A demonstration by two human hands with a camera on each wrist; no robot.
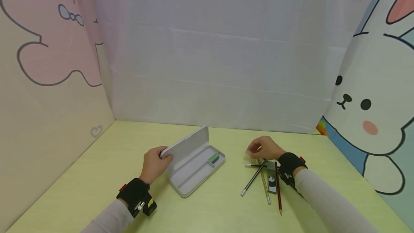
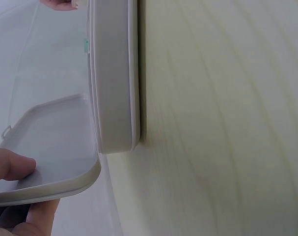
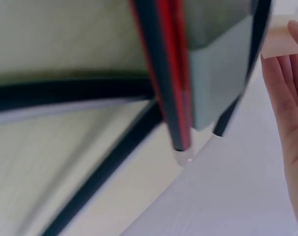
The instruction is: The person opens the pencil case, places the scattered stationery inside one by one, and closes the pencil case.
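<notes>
A white pencil case (image 1: 196,170) stands on the table with its lid (image 1: 189,146) raised. My left hand (image 1: 155,164) grips the lid's left end, thumb on the inside and fingers behind, as the left wrist view shows. Inside the case, a small green and dark block (image 1: 214,158) sits in the right-hand part. My right hand (image 1: 264,148) pinches a small pale block (image 3: 281,42), above the far end of a pile of pencils. In that pile are a dark striped pencil (image 1: 253,179), a gold pencil (image 1: 265,186) and a red and black pencil (image 1: 279,193).
Among the pencils lies a grey-green block with a panda picture (image 1: 272,181). Another dark pencil (image 1: 250,165) lies crosswise under the striped one. A white cloth (image 1: 220,64) hangs along the table's back edge, and printed panels stand at both sides.
</notes>
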